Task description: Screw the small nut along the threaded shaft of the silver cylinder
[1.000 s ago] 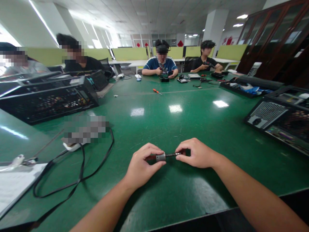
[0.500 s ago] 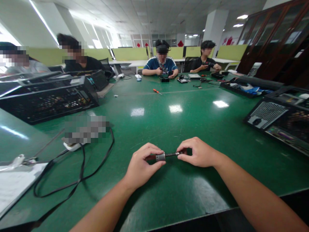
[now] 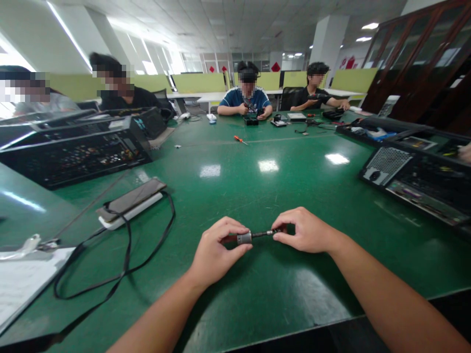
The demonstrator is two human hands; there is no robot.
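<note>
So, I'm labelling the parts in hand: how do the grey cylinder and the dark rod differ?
Thickness: the grey cylinder is stout, while the dark rod is much thinner.
Colour: the cylinder is mid-grey; the rod is mostly darker.
Hold: the left hand grips the cylinder between thumb and fingers, whereas the rod spans the gap towards the right hand's fingertips.
Shared: both lie sideways, roughly in one line.

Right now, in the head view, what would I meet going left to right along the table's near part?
Clipped white paper, long grey-topped white block, bare left hand gripping a short grey metal cylinder, thin dark rod, bare right hand.
</note>
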